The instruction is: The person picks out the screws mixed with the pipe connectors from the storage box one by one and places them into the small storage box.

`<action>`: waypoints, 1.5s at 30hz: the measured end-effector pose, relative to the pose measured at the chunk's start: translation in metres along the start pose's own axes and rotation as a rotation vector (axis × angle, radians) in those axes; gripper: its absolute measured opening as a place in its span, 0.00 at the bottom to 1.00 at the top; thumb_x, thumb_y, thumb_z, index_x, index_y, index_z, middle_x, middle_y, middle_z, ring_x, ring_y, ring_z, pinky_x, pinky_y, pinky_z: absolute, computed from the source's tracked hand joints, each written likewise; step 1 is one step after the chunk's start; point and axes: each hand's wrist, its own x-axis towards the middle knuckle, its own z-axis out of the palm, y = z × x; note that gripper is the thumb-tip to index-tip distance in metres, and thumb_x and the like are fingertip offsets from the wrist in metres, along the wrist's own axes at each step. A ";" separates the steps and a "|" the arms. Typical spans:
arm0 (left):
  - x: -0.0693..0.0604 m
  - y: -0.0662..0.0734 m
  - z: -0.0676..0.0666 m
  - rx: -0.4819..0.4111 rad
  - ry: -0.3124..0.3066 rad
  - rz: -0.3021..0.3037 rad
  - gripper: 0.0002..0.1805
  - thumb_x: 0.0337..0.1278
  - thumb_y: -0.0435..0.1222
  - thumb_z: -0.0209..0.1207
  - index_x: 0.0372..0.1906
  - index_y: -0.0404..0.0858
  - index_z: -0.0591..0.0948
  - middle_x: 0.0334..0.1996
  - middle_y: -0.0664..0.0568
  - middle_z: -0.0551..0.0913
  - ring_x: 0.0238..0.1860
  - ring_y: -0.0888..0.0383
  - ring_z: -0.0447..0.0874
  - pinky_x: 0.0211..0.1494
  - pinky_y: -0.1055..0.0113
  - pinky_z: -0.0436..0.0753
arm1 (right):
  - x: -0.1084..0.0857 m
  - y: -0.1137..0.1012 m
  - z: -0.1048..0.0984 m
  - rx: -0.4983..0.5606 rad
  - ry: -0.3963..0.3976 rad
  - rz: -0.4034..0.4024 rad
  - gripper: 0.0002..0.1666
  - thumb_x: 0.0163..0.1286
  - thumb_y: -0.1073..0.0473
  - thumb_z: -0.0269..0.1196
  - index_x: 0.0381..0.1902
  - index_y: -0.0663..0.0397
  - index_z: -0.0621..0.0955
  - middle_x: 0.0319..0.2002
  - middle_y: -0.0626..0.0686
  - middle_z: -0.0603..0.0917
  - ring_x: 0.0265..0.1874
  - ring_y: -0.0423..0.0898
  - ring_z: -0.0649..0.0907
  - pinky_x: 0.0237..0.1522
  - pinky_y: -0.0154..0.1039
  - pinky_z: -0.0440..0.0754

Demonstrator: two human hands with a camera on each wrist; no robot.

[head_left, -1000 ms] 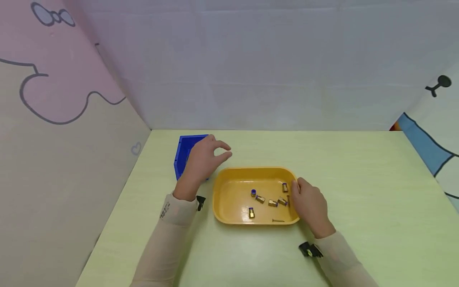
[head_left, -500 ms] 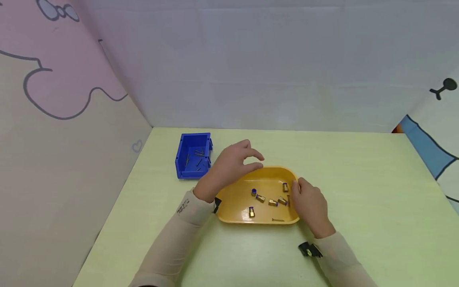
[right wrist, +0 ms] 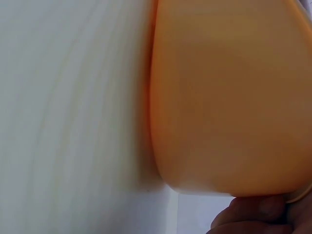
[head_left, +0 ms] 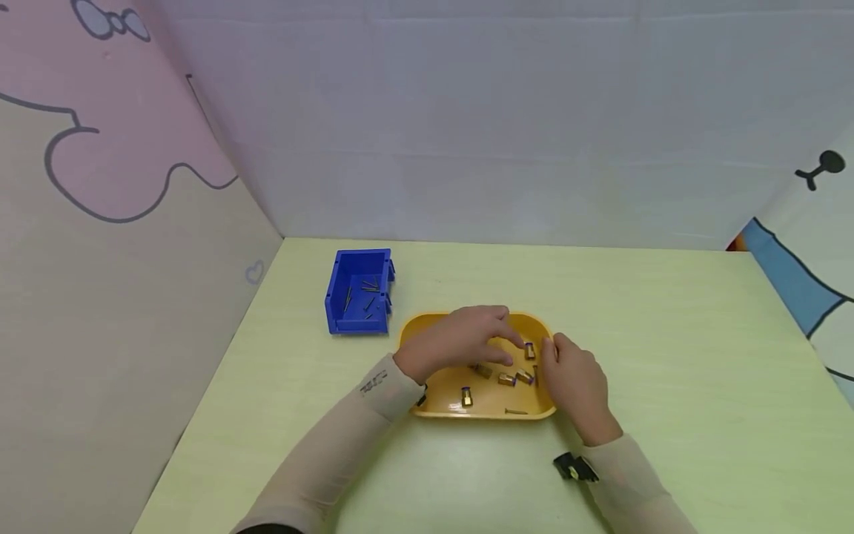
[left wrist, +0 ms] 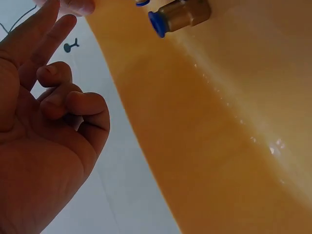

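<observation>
My left hand (head_left: pixel 460 337) hovers over the yellow tray (head_left: pixel 443 397), thumb and forefinger apart with nothing visible between them. In the left wrist view that hand (left wrist: pixel 48 126) has its other fingers bent, and a brass push-fit fitting with a blue collar (left wrist: pixel 187 19) lies beyond. My right hand (head_left: pixel 577 386) grips the tray's right rim, thumb on the inside; in the right wrist view its fingers (right wrist: pixel 251 209) press under the tray wall (right wrist: pixel 234 107). Several fittings (head_left: pixel 467 397) lie in the tray. One screw (head_left: pixel 517 411) rests near the front wall, another (head_left: pixel 536 375) near my right thumb.
A blue open-fronted bin (head_left: pixel 360 326) stands behind and left of the tray, with several screws (head_left: pixel 370 289) inside. The pale green table (head_left: pixel 667 319) meets a wall at the back and a printed wall (head_left: pixel 200 297) at the left.
My left hand has travelled right from above the blue bin to over the tray and dropped lower, uncovering the bin and its screws. My right hand keeps its grip on the rim.
</observation>
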 end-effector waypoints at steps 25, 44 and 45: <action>0.026 0.022 0.034 0.449 -0.044 -0.005 0.21 0.57 0.64 0.61 0.52 0.63 0.85 0.28 0.62 0.70 0.25 0.63 0.67 0.28 0.66 0.59 | 0.000 0.003 0.002 0.023 0.019 -0.016 0.24 0.81 0.49 0.41 0.26 0.55 0.68 0.17 0.52 0.67 0.14 0.47 0.68 0.17 0.38 0.63; 0.036 0.022 0.043 0.450 -0.085 0.010 0.06 0.59 0.52 0.64 0.38 0.60 0.86 0.32 0.64 0.75 0.29 0.66 0.70 0.34 0.66 0.65 | -0.001 0.004 0.003 0.037 0.030 -0.023 0.24 0.81 0.48 0.42 0.25 0.55 0.68 0.17 0.52 0.66 0.13 0.47 0.68 0.17 0.38 0.63; 0.036 0.023 0.043 0.457 -0.079 0.011 0.05 0.59 0.52 0.64 0.37 0.60 0.86 0.31 0.64 0.75 0.29 0.65 0.70 0.34 0.66 0.64 | -0.001 0.004 0.003 0.038 0.028 -0.024 0.24 0.81 0.48 0.42 0.25 0.55 0.68 0.17 0.52 0.66 0.14 0.47 0.68 0.17 0.38 0.63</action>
